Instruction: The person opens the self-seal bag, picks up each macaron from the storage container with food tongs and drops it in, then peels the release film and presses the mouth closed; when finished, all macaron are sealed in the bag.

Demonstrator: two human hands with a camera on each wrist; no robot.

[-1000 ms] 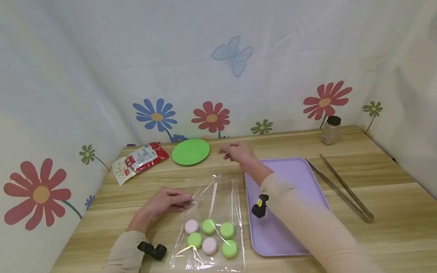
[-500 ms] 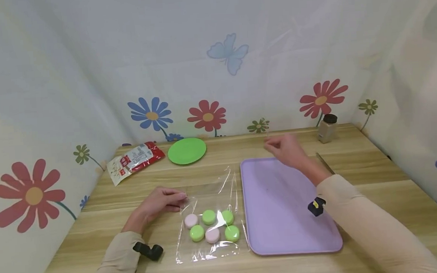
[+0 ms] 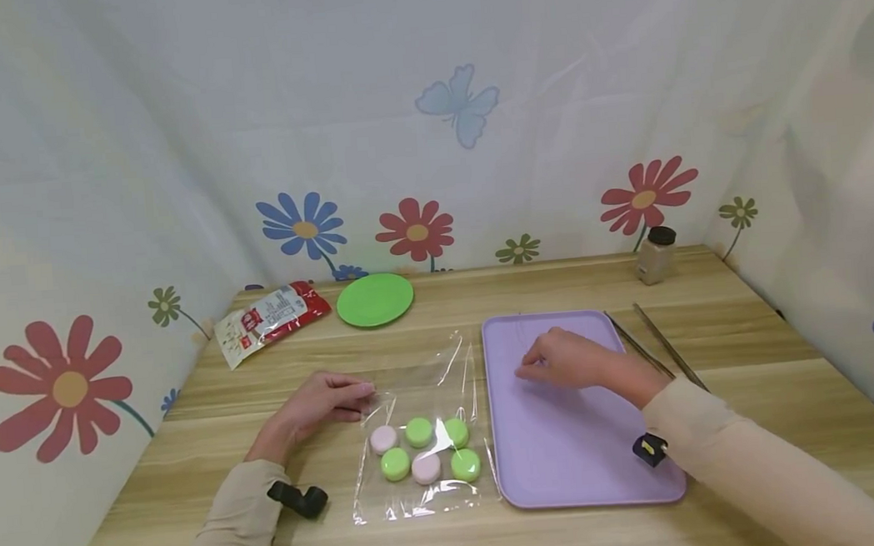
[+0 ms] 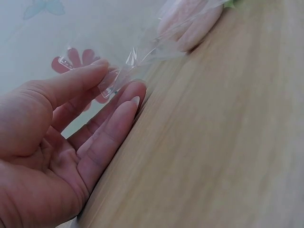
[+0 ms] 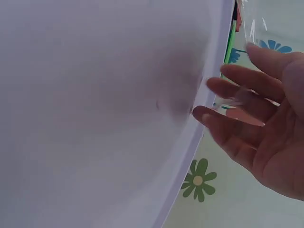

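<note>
A clear plastic bag (image 3: 414, 395) lies on the wooden table with several green and pink macarons (image 3: 419, 432) inside. My left hand (image 3: 332, 398) pinches the bag's upper left edge between thumb and fingers; the left wrist view shows the film (image 4: 109, 85) caught there. Over the upper part of the purple tray (image 3: 568, 457), my right hand (image 3: 566, 359) hovers with its fingers apart in the right wrist view. A thin clear strip (image 5: 230, 101) shows by those fingers, seemingly clinging to them.
Beyond the bag sit a green plate (image 3: 375, 300) and a red-and-white packet (image 3: 270, 321). Metal tongs (image 3: 670, 346) lie right of the tray, partly behind the right forearm. A jar with a black lid (image 3: 656, 255) stands at the back right.
My right hand moved right from above the bag with a clear strip, then came down over the tray, its fingers now apart. The left hand stayed at the bag's edge.
</note>
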